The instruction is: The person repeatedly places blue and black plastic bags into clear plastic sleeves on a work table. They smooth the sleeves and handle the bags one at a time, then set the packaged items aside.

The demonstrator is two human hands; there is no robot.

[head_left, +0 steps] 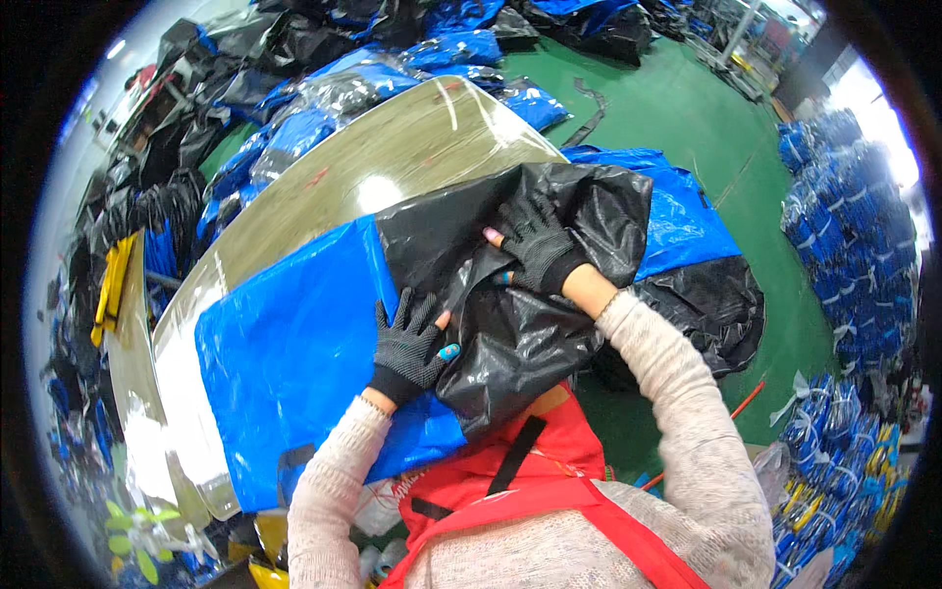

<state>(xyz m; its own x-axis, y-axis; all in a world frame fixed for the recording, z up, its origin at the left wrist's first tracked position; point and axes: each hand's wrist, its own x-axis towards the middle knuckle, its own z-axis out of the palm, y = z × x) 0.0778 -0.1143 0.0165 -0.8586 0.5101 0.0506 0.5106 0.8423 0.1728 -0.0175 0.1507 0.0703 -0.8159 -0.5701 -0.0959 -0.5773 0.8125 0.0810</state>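
Note:
A large piece of glossy plastic sheeting, blue on the left (285,334) and black on the right (525,344), lies across the table in front of me. My left hand (407,346), in a dark grey glove with the thumb tip bare, rests with fingers spread where blue meets black. Further right and farther away, my right hand (538,245) in a matching glove lies on the creased black part, its fingers apart. Folds of black sheeting rise between the two hands. Blue tape or covering shows on a left fingertip.
The shiny, pale table (353,167) has a curved look. More blue sheeting (687,221) and a black bundle (716,309) hang off to the right. Tied blue stacks (849,236) stand on the green floor (648,103) at right. Blue and black heaps (294,49) fill the far left.

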